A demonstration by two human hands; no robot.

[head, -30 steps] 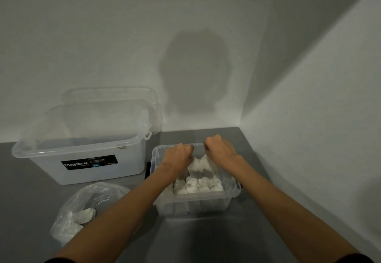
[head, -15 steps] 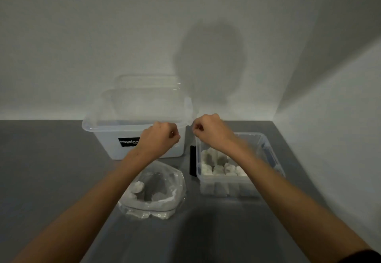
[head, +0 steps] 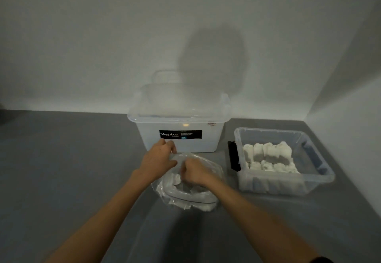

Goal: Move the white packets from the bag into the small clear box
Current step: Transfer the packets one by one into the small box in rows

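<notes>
Hands meet at the clear plastic bag (head: 185,200): the left hand (head: 159,159) pinches its far rim, and the right hand (head: 192,172) is curled inside among white packets (head: 176,179); whether it holds one I cannot tell. Rightward, more packets fill the small clear box (head: 321,178).

R hand (head: 194,173) fingertips hidden — inside bag (head: 215,172).

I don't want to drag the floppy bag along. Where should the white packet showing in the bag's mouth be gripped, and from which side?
Probably pinch the white packet by its exposed top edge, from above: the clear bag lies with its mouth facing up, and its film walls block a sideways approach. The left hand at the far rim can steady the bag.
</notes>
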